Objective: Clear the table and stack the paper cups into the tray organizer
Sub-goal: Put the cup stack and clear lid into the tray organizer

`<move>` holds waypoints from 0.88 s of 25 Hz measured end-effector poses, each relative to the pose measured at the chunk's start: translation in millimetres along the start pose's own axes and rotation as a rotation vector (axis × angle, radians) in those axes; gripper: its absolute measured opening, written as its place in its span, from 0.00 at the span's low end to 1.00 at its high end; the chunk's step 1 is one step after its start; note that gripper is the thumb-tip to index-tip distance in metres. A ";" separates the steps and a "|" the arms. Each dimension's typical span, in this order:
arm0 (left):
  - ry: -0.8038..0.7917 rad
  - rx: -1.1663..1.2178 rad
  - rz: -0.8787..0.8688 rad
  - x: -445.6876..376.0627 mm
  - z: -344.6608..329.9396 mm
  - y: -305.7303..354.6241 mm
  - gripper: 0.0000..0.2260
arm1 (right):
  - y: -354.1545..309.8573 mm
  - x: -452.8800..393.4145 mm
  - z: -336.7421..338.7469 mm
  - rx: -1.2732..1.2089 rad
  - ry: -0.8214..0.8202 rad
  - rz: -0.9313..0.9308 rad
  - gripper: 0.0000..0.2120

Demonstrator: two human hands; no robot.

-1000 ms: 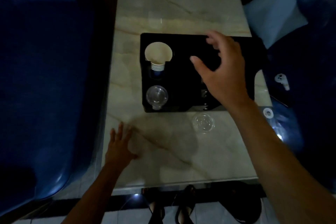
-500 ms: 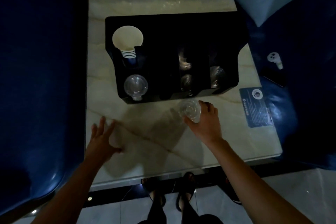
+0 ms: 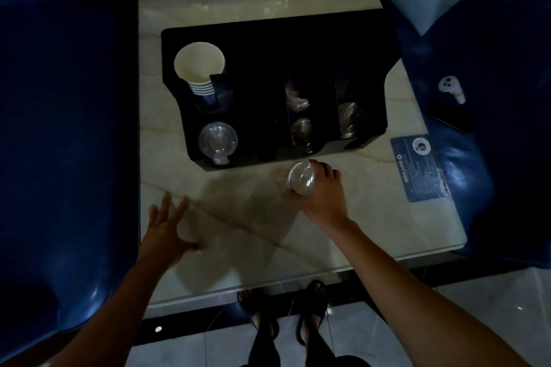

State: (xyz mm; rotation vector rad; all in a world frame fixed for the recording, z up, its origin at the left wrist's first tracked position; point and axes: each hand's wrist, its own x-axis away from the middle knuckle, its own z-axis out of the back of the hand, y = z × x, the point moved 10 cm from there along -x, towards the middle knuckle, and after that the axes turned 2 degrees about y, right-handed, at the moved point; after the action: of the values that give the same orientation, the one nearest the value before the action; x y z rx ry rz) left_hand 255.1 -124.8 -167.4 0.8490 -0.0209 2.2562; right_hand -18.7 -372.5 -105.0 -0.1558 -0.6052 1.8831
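Note:
A black tray organizer (image 3: 268,39) stands on the marble table (image 3: 372,217). A stack of paper cups (image 3: 199,68), white inside with blue striped sides, sits in its back left slot. In front of that stack a clear plastic lid (image 3: 218,140) fills the front left slot, and more clear lids (image 3: 301,128) lie in the right compartments. My right hand (image 3: 323,197) is shut on a clear dome lid (image 3: 301,179) just in front of the organizer. My left hand (image 3: 167,232) rests flat on the table with fingers spread, holding nothing.
A blue printed card (image 3: 420,167) lies at the table's right side. Dark blue seats flank the table on both sides (image 3: 59,128). A small white device (image 3: 450,88) and a dark flat object (image 3: 450,116) lie on the right seat. My feet (image 3: 283,313) show below the table edge.
My right hand came back from over the organizer to the clear dome lid on the table and closed on it, tilting it up. The left hand stayed on the table.

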 end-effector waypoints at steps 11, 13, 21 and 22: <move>0.041 0.032 -0.006 -2.0 -1.0 -5.4 0.58 | -115.9 71.7 73.5 -0.543 0.026 0.250 0.32; 0.037 0.028 -0.020 -2.1 -2.5 -3.2 0.58 | -144.8 50.0 72.4 -0.453 0.006 0.321 0.35; 0.057 0.029 -0.032 2.4 0.0 2.4 0.57 | -241.2 -37.0 22.8 0.027 -0.171 0.557 0.43; 0.062 0.034 -0.029 2.1 -0.1 1.9 0.57 | -245.6 -42.3 13.8 0.084 -0.189 0.575 0.44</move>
State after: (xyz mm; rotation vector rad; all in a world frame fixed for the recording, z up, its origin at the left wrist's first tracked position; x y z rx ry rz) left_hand 252.7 -124.9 -165.8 0.7922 0.0584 2.2602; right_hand 197.8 -348.7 16.8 -0.1031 -0.6527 2.4966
